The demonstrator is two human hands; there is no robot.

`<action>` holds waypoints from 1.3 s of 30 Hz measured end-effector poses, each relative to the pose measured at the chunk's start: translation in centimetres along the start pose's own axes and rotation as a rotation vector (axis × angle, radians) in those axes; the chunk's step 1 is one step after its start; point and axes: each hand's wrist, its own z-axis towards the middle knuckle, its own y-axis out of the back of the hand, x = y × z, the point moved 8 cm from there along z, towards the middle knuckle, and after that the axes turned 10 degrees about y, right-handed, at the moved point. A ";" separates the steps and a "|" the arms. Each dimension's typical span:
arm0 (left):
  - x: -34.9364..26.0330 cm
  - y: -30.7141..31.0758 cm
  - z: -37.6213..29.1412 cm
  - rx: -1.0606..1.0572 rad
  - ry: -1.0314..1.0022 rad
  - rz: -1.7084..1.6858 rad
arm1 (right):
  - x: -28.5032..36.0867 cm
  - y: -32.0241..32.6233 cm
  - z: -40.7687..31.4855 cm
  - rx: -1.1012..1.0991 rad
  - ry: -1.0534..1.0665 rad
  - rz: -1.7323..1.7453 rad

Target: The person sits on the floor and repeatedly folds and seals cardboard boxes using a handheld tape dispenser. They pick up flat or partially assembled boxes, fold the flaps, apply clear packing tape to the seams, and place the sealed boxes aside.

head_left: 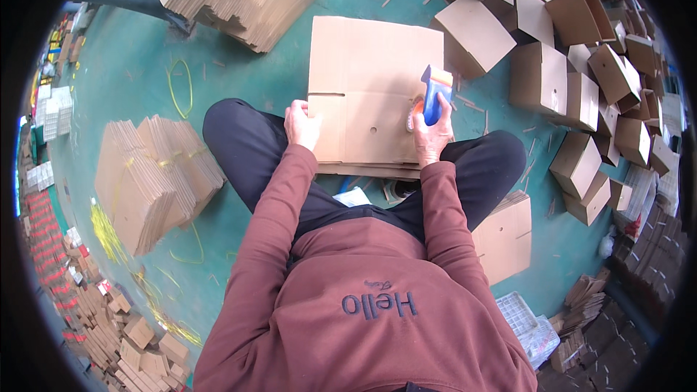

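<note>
A flattened cardboard box (375, 60) lies before me between my knees, with more flat cardboard beneath its near edge. My left hand (303, 126) holds its left edge, thumb on top and the fingers partly hidden. In my right hand (434, 133) is a blue tape dispenser (435, 99) with an orange part and a roll of tape, held above the right side of the cardboard. The box has a slot at its left edge and a small round hole near its middle.
Stacks of flat cardboard (147, 179) stand at the left and upper left. Many erected boxes (539, 79) crowd the right. Another flat stack (506, 234) lies beside my right knee. Yellow strapping (109, 231) and cardboard scraps litter the green floor.
</note>
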 end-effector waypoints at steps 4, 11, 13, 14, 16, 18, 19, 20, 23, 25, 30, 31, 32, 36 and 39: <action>1.5 -1.0 -0.2 0.292 0.037 -0.326 | 0.4 0.5 -0.3 -0.024 0.055 -0.039; -1.4 0.1 -6.3 0.765 0.244 -0.668 | -0.4 2.9 -1.2 -0.093 -0.218 0.097; -4.4 0.2 -9.6 0.832 0.102 -0.870 | -0.3 3.2 -1.8 -0.100 -0.299 0.166; -4.9 0.6 -10.4 0.711 0.076 -0.773 | 0.0 3.4 -1.8 -0.114 -0.327 0.213; -6.2 1.7 -11.5 0.505 0.104 -0.627 | 1.1 3.8 -1.3 -0.163 -0.344 0.354; -11.4 5.2 -12.1 0.442 -0.245 -0.457 | 3.8 5.4 1.5 -0.301 -0.162 0.574; -13.4 7.2 -12.3 0.405 -0.302 -0.347 | 4.7 6.7 2.8 -0.363 -0.145 0.644; -16.1 9.1 -13.5 0.502 -0.436 -0.400 | 6.0 7.9 4.8 -0.418 -0.083 0.767; -22.9 15.4 -17.7 0.570 -0.809 -0.150 | 10.5 11.6 11.5 -0.623 0.110 1.120; -25.4 18.2 -21.1 0.446 -1.031 0.213 | 12.9 13.3 15.2 -0.615 0.113 1.293; -26.7 15.6 -27.0 0.452 -1.456 0.511 | 16.5 11.7 16.9 -0.459 0.075 1.247; -26.2 14.3 -26.9 0.467 -1.487 0.537 | 16.9 10.8 16.5 -0.449 0.125 1.197; -25.9 12.8 -26.5 0.529 -1.484 0.506 | 16.8 10.1 15.7 -0.426 0.138 1.027; -25.0 8.9 -22.6 0.480 -1.380 0.515 | 14.4 5.6 13.6 -0.195 -0.089 0.844; -25.2 7.9 -21.4 0.372 -1.458 0.439 | 14.8 6.3 15.0 -0.176 -0.008 0.729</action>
